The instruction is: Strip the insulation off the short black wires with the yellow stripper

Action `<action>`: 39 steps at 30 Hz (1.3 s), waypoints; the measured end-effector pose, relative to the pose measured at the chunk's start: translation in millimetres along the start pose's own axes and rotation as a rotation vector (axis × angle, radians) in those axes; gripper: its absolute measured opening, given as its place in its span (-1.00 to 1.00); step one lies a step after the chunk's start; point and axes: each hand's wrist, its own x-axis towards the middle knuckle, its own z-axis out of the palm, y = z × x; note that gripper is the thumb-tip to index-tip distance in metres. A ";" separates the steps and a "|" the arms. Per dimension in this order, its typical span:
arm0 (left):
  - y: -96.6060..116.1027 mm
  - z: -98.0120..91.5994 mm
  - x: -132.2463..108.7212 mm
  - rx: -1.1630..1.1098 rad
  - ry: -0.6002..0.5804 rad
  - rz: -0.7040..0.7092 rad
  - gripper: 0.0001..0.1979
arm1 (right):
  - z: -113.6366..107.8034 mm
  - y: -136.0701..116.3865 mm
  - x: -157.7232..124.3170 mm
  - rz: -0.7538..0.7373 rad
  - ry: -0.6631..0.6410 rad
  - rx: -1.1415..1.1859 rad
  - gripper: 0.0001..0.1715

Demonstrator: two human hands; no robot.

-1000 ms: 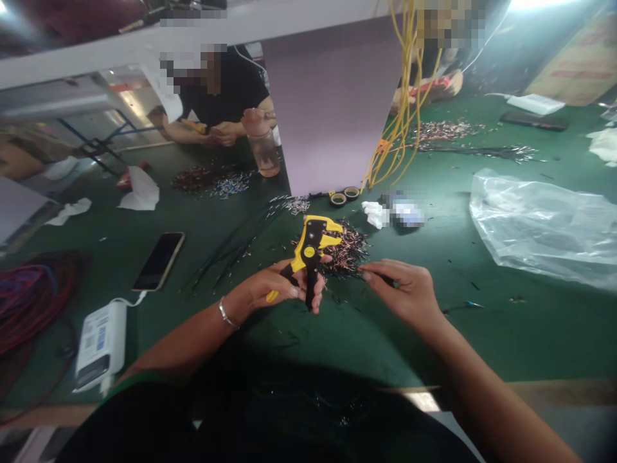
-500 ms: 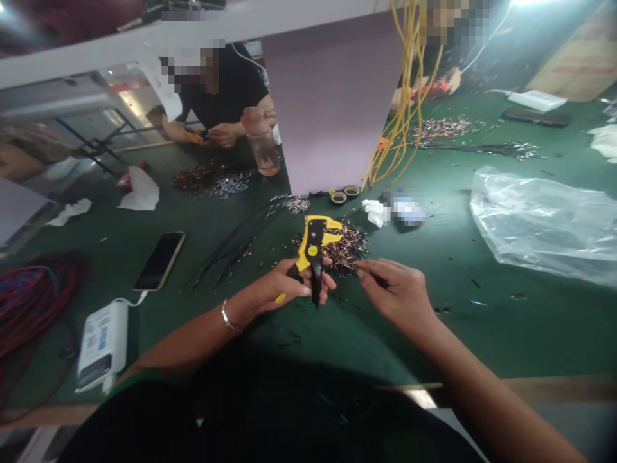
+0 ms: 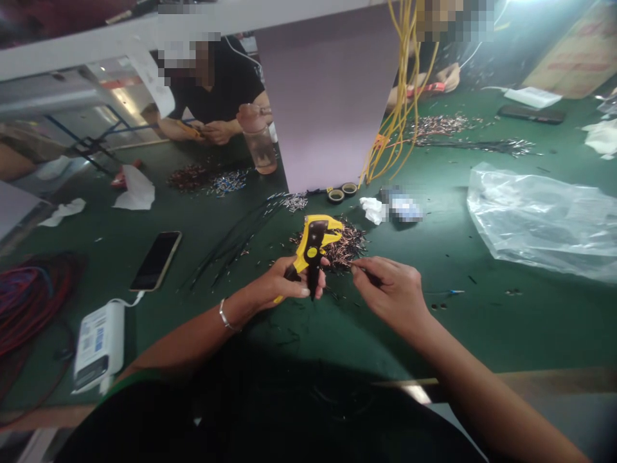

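Observation:
My left hand [image 3: 289, 280] is closed around a yellow and black wire stripper [image 3: 313, 247], its head pointing up and away from me. Just beyond and to the right of the tool lies a pile of short black wire pieces with copper ends [image 3: 351, 243]. At the near right edge of that pile, my right hand [image 3: 390, 286] pinches a thin black wire [image 3: 353, 264] between thumb and forefinger, mostly hidden by the fingers. Longer black wires [image 3: 231, 247] with bare tips are spread left of the pile.
Two tape rolls [image 3: 336, 195] sit by a pale panel [image 3: 332, 109]. Left are a phone [image 3: 157, 260], power bank [image 3: 100, 344] and red cable coil [image 3: 33, 302]. Right lies a clear plastic bag [image 3: 535, 222]. Co-workers' hands [image 3: 216, 132] work across the green table near a bottle [image 3: 260, 141].
The stripper's jaws look closer together than before. A small blue and white piece on the right lies farther left. My right hand keeps its pinch; the view has shifted slightly.

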 end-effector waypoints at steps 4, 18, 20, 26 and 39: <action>0.1 -1.8 -0.9 0.026 0.006 -0.021 -0.41 | -0.4 1.1 1.2 0.071 0.035 0.011 -0.72; 4.3 5.6 -1.1 0.119 0.020 -0.016 -0.46 | -2.0 -11.7 1.7 0.129 -0.041 0.118 -0.72; 3.6 6.3 -1.2 0.125 0.030 -0.016 -0.50 | -0.9 -11.5 1.0 0.126 -0.039 0.131 -0.73; 2.2 8.1 -1.5 0.173 0.056 0.000 -0.62 | 1.8 -12.2 0.3 0.138 -0.038 0.142 -0.72; -2.5 10.1 -3.9 0.283 0.133 0.069 -0.75 | 2.9 -12.8 0.8 0.166 -0.044 0.160 -0.72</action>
